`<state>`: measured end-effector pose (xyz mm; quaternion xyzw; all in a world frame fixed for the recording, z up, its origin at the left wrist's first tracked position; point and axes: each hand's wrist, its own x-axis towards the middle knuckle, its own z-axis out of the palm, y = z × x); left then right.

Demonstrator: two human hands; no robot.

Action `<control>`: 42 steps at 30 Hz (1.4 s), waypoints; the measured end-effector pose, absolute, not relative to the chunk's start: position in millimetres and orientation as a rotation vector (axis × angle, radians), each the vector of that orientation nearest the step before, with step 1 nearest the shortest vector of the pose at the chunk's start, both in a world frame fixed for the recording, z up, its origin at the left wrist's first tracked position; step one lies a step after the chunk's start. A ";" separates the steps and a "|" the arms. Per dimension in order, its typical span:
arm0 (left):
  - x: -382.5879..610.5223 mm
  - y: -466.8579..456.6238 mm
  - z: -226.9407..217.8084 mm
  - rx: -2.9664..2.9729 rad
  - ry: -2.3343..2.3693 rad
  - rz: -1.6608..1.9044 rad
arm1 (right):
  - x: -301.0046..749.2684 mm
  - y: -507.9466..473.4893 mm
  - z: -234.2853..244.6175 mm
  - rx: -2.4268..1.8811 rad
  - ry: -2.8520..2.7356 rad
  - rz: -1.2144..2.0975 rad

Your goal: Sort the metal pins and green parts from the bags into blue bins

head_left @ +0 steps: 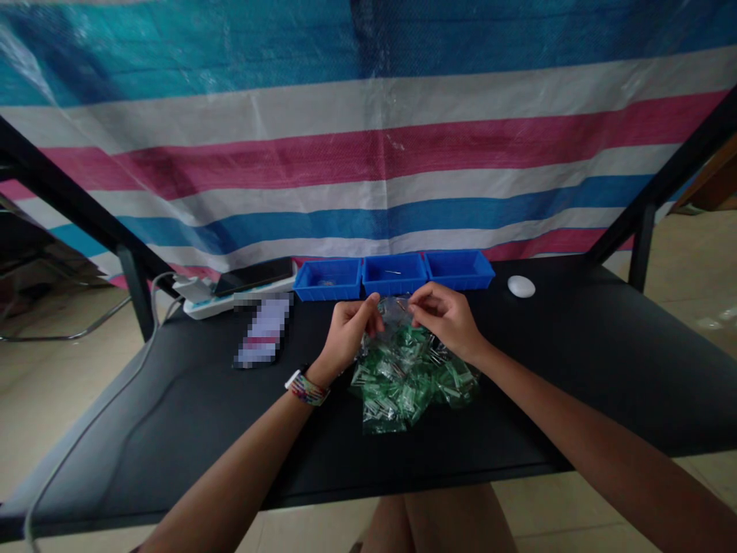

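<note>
Between my hands is a clear plastic bag (394, 310), just in front of the blue bins. My left hand (352, 332), with a watch (308, 387) on its wrist, is closed on the bag's left side, thumb on top. From the right, my right hand (446, 319) pinches a thin metal piece (401, 305) at the bag's opening; its exact kind is too small to tell. Below both hands lies a pile of small green-tinted plastic bags (408, 388) holding several shiny metal parts.
Three blue bins stand in a row: the left bin (328, 292) and middle bin (394, 284) hold small metal pieces, beside the right bin (461, 281). A power strip (239, 302), a blurred phone (265, 334) and a white oval object (521, 286) lie on the black table (576, 369).
</note>
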<state>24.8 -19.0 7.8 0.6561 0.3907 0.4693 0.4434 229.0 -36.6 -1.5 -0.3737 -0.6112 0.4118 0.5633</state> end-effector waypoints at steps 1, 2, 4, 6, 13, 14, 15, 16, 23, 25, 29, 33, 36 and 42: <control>25.3 -19.1 7.9 1.616 0.972 1.152 | 229.1 -37.4 -1.0 -0.878 -1.461 0.914; 25.9 -19.3 8.1 1.607 0.969 1.148 | 229.3 -38.2 -0.3 -0.874 -1.491 0.849; 27.0 -19.4 8.5 1.583 0.958 1.163 | 229.7 -39.4 1.7 -0.859 -1.565 0.697; 27.3 -18.8 8.9 1.564 0.954 1.178 | 230.3 -40.1 3.6 -0.835 -1.645 0.550; 24.2 -14.7 11.1 1.509 0.985 1.137 | 231.0 -41.1 1.3 -0.784 -1.823 0.298; 23.8 -14.5 11.7 1.512 0.993 1.131 | 230.9 -41.3 0.8 -0.790 -1.831 0.279; 23.6 -14.3 12.0 1.518 1.000 1.130 | 230.8 -41.4 0.5 -0.797 -1.834 0.263; 23.4 -13.9 12.1 1.522 1.005 1.141 | 230.9 -41.3 0.6 -0.806 -1.831 0.254; 18.6 -1.4 3.6 1.298 1.091 1.362 | 236.4 -36.4 4.0 -0.958 -1.796 0.337; 14.6 3.0 2.9 1.143 1.133 1.428 | 239.1 -34.5 2.3 -1.055 -1.920 0.329; 5.5 8.4 7.0 0.883 1.179 1.504 | 242.5 -31.6 -4.3 -1.196 -2.126 0.308; 1.2 9.3 11.9 0.781 1.078 1.519 | 243.9 -29.3 -7.6 -1.191 -2.163 0.338; 1.6 9.0 11.5 0.834 0.940 1.502 | 244.6 -28.0 -7.7 -1.142 -2.172 0.307; 6.3 3.3 3.6 1.171 0.894 1.429 | 246.9 -26.9 -7.4 -1.147 -2.187 0.086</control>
